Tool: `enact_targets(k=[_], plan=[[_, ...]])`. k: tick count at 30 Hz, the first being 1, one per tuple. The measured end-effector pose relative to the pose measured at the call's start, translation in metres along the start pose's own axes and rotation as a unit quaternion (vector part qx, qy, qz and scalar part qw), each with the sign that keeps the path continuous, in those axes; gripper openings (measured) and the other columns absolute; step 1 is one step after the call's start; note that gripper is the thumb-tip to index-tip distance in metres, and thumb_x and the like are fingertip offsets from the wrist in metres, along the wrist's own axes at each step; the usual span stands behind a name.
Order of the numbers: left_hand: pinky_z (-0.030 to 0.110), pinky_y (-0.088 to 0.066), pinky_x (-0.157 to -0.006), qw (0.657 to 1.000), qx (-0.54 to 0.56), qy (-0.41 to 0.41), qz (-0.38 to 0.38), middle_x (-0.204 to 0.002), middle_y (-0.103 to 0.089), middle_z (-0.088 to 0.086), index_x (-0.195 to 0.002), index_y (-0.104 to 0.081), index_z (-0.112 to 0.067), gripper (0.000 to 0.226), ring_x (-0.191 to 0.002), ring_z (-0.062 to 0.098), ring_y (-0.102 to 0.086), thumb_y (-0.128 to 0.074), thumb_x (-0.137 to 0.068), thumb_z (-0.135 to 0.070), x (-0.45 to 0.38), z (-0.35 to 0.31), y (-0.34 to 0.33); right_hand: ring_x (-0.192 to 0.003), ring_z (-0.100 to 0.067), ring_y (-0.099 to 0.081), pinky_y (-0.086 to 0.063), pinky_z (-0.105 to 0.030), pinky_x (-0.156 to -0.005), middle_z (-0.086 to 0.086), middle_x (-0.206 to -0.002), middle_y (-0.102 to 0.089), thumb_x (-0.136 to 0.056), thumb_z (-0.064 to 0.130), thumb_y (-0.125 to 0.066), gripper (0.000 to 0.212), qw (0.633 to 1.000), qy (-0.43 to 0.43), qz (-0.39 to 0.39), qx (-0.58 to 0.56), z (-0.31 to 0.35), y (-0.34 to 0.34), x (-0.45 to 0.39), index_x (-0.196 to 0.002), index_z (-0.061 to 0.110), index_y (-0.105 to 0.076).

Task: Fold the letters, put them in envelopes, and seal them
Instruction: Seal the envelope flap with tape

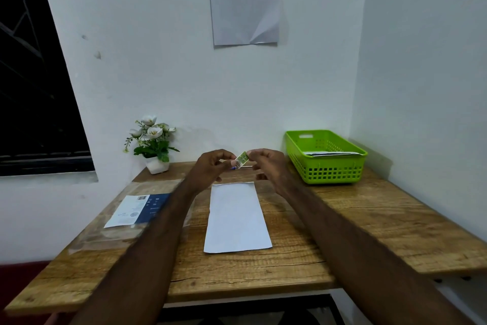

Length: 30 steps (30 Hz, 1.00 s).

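Both hands are meeting just above the frame's centre; the left hand (214, 166) and the right hand (266, 165) are each pinching an end of a small green-and-white printed sticker strip (242, 160), fingers curled narrow, held in the air above the table. Directly below, a long white paper envelope (237, 219) is lying flat on the wooden plank tabletop (355, 219), with bare wood on either side; a blue-and-white printed packet in clear plastic (139, 210) is lying at centre left, partly hidden by the left forearm; a green perforated plastic basket (326, 166) is sitting at right against the wall corner, white papers inside hard to make out; a white-flowered potted plant (154, 144) is standing at the table's far edge.
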<state>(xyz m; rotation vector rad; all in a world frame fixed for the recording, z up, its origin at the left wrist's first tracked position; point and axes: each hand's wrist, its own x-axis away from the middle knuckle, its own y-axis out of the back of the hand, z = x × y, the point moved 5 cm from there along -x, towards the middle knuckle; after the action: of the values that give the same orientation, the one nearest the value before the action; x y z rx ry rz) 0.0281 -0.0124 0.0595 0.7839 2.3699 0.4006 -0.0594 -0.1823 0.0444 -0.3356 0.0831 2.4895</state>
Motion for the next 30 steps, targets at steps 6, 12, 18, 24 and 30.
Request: enact_targets(k=[6, 12, 18, 24, 30], plan=[[0.032, -0.056, -0.062, 1.000, -0.011, 0.003, -0.009, -0.100, -0.072, -0.003, -0.107, -0.069, -0.013, 0.021, -0.080, 0.000, -0.069, -0.066, -0.098, -0.032, 0.000, -0.002, -0.004, -0.080, -0.009, -0.070, -0.061, -0.042, -0.065, 0.019, -0.086, -0.073, -0.080, 0.034, -0.076, 0.005, 0.976, 0.167, -0.016, 0.136, 0.016, -0.005, 0.000, -0.082, 0.036, -0.079], [0.042, -0.060, -0.067, 1.000, 0.015, 0.009, -0.018, -0.089, -0.072, -0.008, -0.103, -0.068, -0.014, 0.015, -0.077, 0.003, -0.068, -0.066, -0.099, -0.028, 0.000, 0.001, -0.002, -0.077, -0.009, -0.072, -0.062, -0.047, -0.066, 0.015, -0.089, -0.073, -0.076, 0.030, -0.081, 0.013, 0.970, 0.188, 0.008, 0.150, 0.015, -0.008, 0.003, -0.088, 0.035, -0.081], [0.040, -0.059, -0.066, 0.999, 0.029, 0.004, -0.025, -0.097, -0.074, 0.007, -0.105, -0.069, -0.011, 0.020, -0.082, 0.011, -0.071, -0.067, -0.098, -0.030, 0.001, -0.003, -0.001, -0.068, -0.017, -0.072, -0.060, -0.049, -0.058, 0.011, -0.082, -0.075, -0.083, 0.018, -0.080, 0.011, 0.973, 0.189, 0.001, 0.130, 0.017, -0.006, 0.004, -0.093, 0.021, -0.083], [0.036, -0.059, -0.063, 0.999, 0.036, 0.004, -0.022, -0.098, -0.074, 0.011, -0.105, -0.069, -0.010, 0.020, -0.080, 0.011, -0.070, -0.066, -0.099, -0.029, 0.000, -0.002, -0.001, -0.064, -0.024, -0.071, -0.059, -0.051, -0.053, 0.007, -0.079, -0.074, -0.085, 0.019, -0.080, 0.008, 0.973, 0.192, -0.014, 0.131, 0.017, -0.004, 0.003, -0.091, 0.016, -0.083], [0.034, -0.060, -0.061, 0.999, 0.025, 0.003, -0.032, -0.097, -0.073, 0.013, -0.103, -0.070, -0.011, 0.018, -0.081, 0.016, -0.069, -0.067, -0.098, -0.028, -0.002, 0.001, -0.001, -0.066, -0.010, -0.070, -0.060, -0.045, -0.063, 0.010, -0.083, -0.076, -0.085, 0.025, -0.077, 0.008, 0.955, 0.229, -0.032, 0.184, 0.016, -0.005, 0.001, -0.088, 0.020, -0.082]])
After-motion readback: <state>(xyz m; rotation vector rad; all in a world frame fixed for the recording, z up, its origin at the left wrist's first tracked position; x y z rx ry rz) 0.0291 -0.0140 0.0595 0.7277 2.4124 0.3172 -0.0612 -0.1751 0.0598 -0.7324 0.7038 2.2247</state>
